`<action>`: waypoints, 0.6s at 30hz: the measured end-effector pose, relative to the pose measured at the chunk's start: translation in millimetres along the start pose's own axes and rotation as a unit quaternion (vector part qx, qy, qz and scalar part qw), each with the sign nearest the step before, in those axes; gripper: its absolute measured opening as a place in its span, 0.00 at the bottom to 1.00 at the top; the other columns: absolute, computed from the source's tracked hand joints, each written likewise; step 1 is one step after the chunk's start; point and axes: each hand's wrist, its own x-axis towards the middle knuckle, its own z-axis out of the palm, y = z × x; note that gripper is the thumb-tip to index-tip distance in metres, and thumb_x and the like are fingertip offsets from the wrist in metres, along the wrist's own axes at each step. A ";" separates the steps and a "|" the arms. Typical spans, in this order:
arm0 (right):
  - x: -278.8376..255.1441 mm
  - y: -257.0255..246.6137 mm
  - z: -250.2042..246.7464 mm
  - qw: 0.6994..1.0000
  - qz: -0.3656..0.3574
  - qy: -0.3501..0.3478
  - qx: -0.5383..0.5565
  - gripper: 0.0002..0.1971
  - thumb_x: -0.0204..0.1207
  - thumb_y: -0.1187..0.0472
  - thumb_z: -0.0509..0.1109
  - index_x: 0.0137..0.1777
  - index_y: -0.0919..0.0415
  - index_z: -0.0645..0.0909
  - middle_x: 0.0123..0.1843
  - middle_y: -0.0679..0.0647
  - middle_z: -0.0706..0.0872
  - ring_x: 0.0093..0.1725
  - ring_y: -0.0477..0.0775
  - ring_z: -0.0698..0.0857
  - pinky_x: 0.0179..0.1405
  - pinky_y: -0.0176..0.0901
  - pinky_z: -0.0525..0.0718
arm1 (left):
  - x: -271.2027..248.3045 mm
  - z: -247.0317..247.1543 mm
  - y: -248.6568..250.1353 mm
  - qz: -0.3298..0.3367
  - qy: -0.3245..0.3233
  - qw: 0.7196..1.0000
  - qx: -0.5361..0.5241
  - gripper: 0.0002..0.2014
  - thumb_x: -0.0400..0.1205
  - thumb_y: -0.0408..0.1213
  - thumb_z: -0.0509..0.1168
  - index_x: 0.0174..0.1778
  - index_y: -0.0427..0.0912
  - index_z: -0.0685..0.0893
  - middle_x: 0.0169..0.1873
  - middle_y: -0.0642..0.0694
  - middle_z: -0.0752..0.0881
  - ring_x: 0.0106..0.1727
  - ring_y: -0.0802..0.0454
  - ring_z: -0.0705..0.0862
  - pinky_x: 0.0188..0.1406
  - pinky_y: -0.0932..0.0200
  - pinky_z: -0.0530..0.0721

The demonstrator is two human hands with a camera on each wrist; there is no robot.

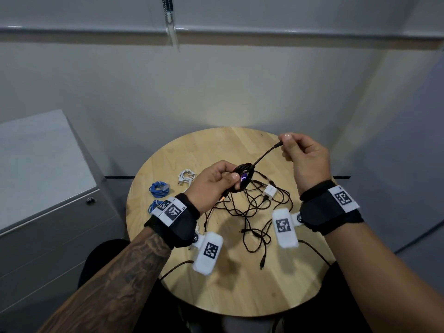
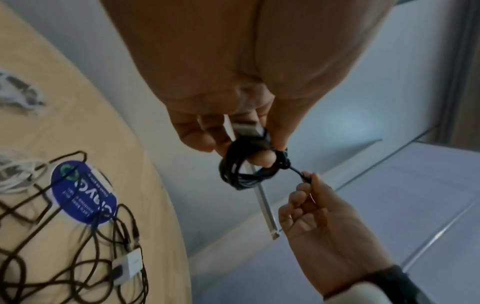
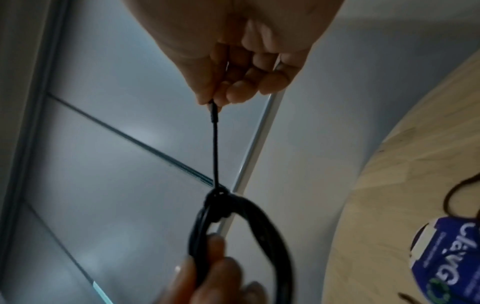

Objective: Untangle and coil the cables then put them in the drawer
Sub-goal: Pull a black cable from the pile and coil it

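The coiled black cable (image 1: 243, 177) is up above the round wooden table (image 1: 283, 292), its bundle gripped in the left hand (image 1: 211, 186), fingers curled through the loops. The right hand (image 1: 306, 157) pinches the free plug end, drawn taut. Below lies a black cable tangle (image 1: 254, 212), with a white charger (image 1: 269, 191); blue cable coils (image 1: 159, 188) and a white cable (image 1: 187, 176) sit to the left.

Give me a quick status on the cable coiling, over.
Left hand grips the black coil. Right hand pinches its free end, pulled taut. Black tangle lies loose on the round table; drawer cabinet shut.
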 end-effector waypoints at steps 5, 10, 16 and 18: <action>-4.8 1.8 -13.8 0.996 -0.021 -0.084 -0.026 0.06 0.81 0.61 0.72 0.50 0.49 0.88 0.46 0.48 0.91 0.44 0.45 0.85 0.42 0.39 0.85 | -1.7 -4.2 1.5 -0.030 -0.003 0.991 -0.134 0.09 0.85 0.36 0.60 0.56 0.37 0.81 0.33 0.48 0.82 0.34 0.55 0.77 0.32 0.61 0.72; -35.6 16.5 -3.6 0.976 0.007 -0.204 -0.079 0.06 0.84 0.68 0.66 0.55 0.60 0.83 0.45 0.57 0.91 0.44 0.45 0.89 0.45 0.33 0.84 | -4.0 4.0 3.8 -0.069 -0.001 0.969 -0.237 0.12 0.80 0.37 0.62 0.56 0.36 0.83 0.37 0.44 0.86 0.38 0.52 0.85 0.46 0.57 0.85; -55.8 28.8 8.9 0.949 0.211 -0.208 0.112 0.08 0.84 0.62 0.63 0.52 0.62 0.84 0.48 0.59 0.88 0.46 0.52 0.84 0.48 0.47 0.80 | -4.5 7.0 -11.5 -0.067 0.062 0.994 -0.057 0.08 0.83 0.32 0.65 0.54 0.42 0.88 0.40 0.47 0.89 0.37 0.58 0.84 0.33 0.65 0.76; -61.9 29.2 10.2 0.922 0.267 -0.223 0.170 0.13 0.80 0.52 0.65 0.52 0.60 0.84 0.49 0.57 0.88 0.47 0.53 0.85 0.51 0.51 0.79 | -7.7 8.8 -19.2 -0.074 0.069 0.994 -0.039 0.07 0.83 0.32 0.66 0.50 0.44 0.89 0.36 0.47 0.86 0.34 0.56 0.80 0.30 0.64 0.76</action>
